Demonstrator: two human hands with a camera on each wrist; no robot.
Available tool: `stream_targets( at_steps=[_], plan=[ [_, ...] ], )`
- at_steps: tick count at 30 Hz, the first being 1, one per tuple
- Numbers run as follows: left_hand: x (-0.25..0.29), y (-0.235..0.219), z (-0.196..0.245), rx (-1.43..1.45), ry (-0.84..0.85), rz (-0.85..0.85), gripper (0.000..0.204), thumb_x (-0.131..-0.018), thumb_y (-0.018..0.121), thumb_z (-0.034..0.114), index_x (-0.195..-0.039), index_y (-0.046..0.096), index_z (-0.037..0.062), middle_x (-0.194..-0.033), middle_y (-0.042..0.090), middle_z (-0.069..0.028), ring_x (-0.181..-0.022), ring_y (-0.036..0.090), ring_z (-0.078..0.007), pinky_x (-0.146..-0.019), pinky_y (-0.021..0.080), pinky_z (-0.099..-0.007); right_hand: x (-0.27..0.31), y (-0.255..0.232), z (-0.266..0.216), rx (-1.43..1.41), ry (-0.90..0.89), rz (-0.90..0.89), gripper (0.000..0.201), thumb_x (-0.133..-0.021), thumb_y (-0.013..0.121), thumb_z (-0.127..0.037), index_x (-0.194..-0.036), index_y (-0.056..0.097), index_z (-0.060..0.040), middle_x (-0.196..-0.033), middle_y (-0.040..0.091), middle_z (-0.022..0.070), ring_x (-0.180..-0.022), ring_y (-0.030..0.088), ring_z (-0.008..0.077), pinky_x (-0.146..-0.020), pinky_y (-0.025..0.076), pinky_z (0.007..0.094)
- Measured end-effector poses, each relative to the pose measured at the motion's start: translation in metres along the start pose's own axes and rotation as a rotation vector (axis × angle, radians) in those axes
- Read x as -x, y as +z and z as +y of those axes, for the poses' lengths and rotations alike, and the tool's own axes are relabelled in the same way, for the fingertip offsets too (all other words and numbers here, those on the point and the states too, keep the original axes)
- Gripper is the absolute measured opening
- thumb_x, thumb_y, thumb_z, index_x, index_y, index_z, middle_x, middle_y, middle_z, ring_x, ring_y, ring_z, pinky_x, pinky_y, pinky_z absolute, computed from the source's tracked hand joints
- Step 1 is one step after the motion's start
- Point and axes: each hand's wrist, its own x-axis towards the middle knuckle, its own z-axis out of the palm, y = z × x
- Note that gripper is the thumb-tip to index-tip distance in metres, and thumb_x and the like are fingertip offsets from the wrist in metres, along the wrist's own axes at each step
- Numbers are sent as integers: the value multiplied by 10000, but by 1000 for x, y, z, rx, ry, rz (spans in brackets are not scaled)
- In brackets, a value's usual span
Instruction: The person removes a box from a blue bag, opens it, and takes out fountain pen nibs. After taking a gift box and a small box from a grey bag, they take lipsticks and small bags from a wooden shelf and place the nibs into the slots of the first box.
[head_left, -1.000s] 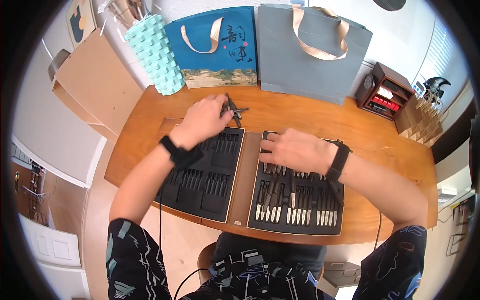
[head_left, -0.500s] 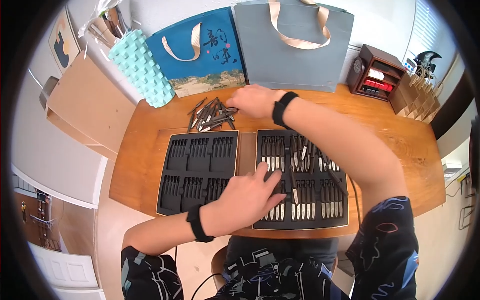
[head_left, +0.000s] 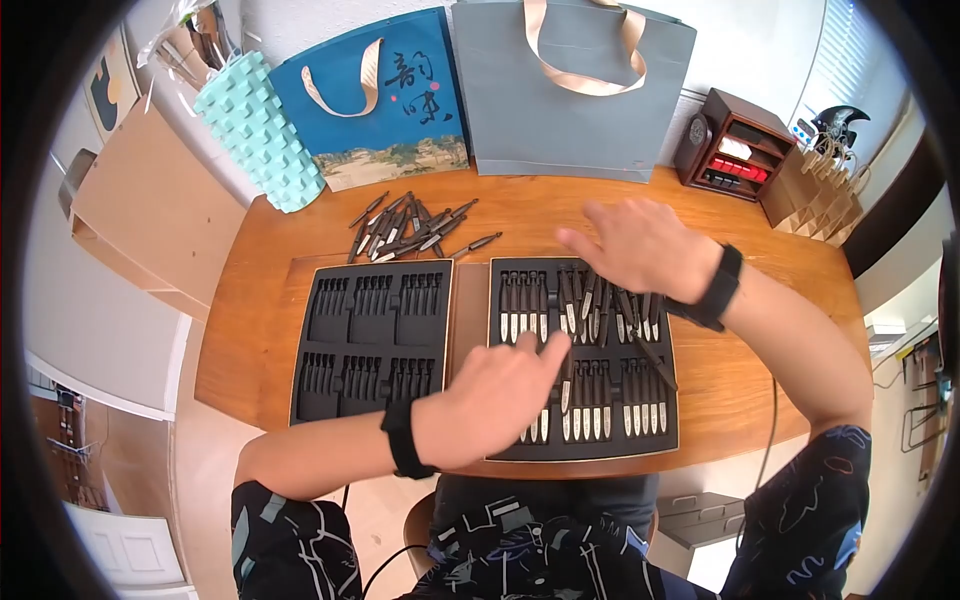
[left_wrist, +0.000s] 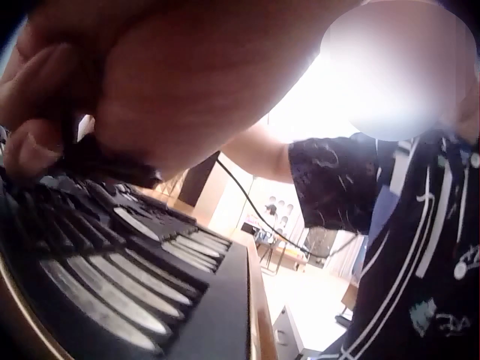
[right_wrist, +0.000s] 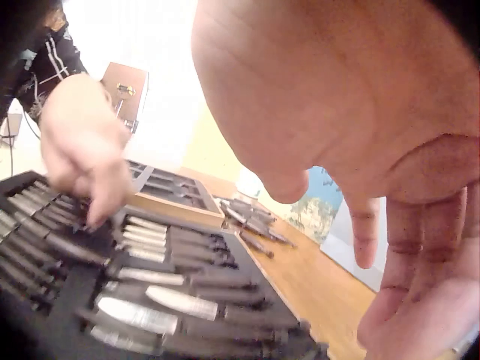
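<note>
In the head view my left hand [head_left: 490, 400] is over the left part of the right-hand black tray [head_left: 600, 452], index finger extended near a silver-tipped dark piece [head_left: 567, 385] lying across the rows. Seen from the right wrist, the same hand [right_wrist: 86, 150] is blurred, a finger pointing down at the tray. Whether it touches a piece cannot be told. My right hand [head_left: 645, 250] hovers above that tray's back edge, fingers spread and holding nothing. Several pieces lie loose and slanted across the back slots; others sit in neat rows. A pile of similar pieces [head_left: 400, 232] lies behind the left-hand tray [head_left: 372, 342].
The left-hand tray shows dark slots. A blue paper bag [head_left: 375, 100] and a grey one [head_left: 570, 110] stand at the back, a mint vase [head_left: 260, 130] to their left. A small wooden cabinet [head_left: 735, 145] and brown bags [head_left: 815, 200] stand at the back right.
My left hand went from the back-left pile to the right-hand tray. My right hand left that tray, reached the pile's right side, then came back rightward. The head view has shifted slightly.
</note>
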Motion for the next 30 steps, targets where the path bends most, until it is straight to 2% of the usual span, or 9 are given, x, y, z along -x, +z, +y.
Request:
stream_targets(
  at_steps=[5, 7, 12, 16, 18, 21, 25, 27, 30],
  plan=[
    [-23, -33, -58, 101, -211, 132, 203, -981, 521, 70, -1178, 490, 32, -902, 704, -262, -872, 695, -473, -807, 544, -578, 35, 18, 4, 0, 173, -152, 789, -1062, 406, -660, -1355, 586, 50, -915, 754, 267, -952, 744, 455, -842, 595, 507],
    [-44, -26, -111, 42, -242, 267, 199, -984, 520, 88, -1174, 516, 30, -873, 700, -265, -886, 695, -482, -812, 529, -592, 37, 24, -4, -21, 156, -129, 814, -1054, 410, -674, -1402, 556, 47, -913, 755, 257, -940, 747, 449, -833, 597, 503],
    [-69, -26, -164, -63, -420, 237, 299, -1041, 583, 259, -1218, 567, 18, -1014, 716, -262, -1003, 688, -465, -880, 533, -569, 33, 38, -28, 97, 90, -168, 815, -1035, 469, -650, -1501, 489, 18, -973, 754, 209, -924, 759, 375, -833, 603, 462],
    [-44, -37, -103, -66, -363, 320, 421, -1034, 626, 368, -1281, 621, 28, -1116, 704, -240, -1044, 692, -443, -906, 548, -539, 28, 49, -26, 0, 43, -122, 619, -1025, 573, -464, -1394, 534, 32, -992, 742, 230, -952, 755, 382, -823, 604, 460],
    [-35, -38, -82, 25, -256, 216, 412, -1027, 628, 376, -1256, 654, 35, -1093, 701, -226, -1028, 693, -444, -911, 555, -526, 25, 53, -25, -58, 3, -45, 422, -977, 640, -278, -1249, 556, 34, -970, 731, 251, -960, 750, 400, -822, 606, 476],
    [-30, -31, -62, 56, -204, 117, 414, -1023, 626, 386, -1254, 673, 44, -1112, 690, -220, -1021, 699, -428, -907, 563, -520, 14, 56, -21, -101, -51, -27, 325, -954, 654, -204, -1157, 553, 29, -989, 727, 285, -965, 742, 428, -841, 599, 503],
    [-31, -16, -51, 36, -152, 123, 296, -990, 677, 263, -1172, 675, 31, -1116, 641, -185, -976, 704, -427, -873, 575, -524, -24, 55, -11, -142, -109, 53, 403, -959, 640, -210, -1257, 545, 43, -960, 711, 341, -891, 723, 479, -812, 589, 538],
    [-32, -13, -50, 50, -118, 128, 241, -950, 703, 174, -1136, 669, 25, -1111, 621, -172, -1014, 686, -411, -894, 567, -509, -55, 55, -9, -211, -116, 109, 424, -981, 621, -233, -1298, 565, 43, -1025, 722, 338, -976, 708, 505, -901, 567, 558],
    [-34, -8, -62, -17, 153, 237, 233, -935, 698, 129, -1142, 670, 26, -1125, 619, -164, -1079, 655, -381, -947, 544, -482, -104, 50, -17, -255, -6, -7, 508, -1002, 609, -285, -1392, 550, 35, -1070, 731, 326, -1055, 697, 501, -967, 548, 539]
  ],
)
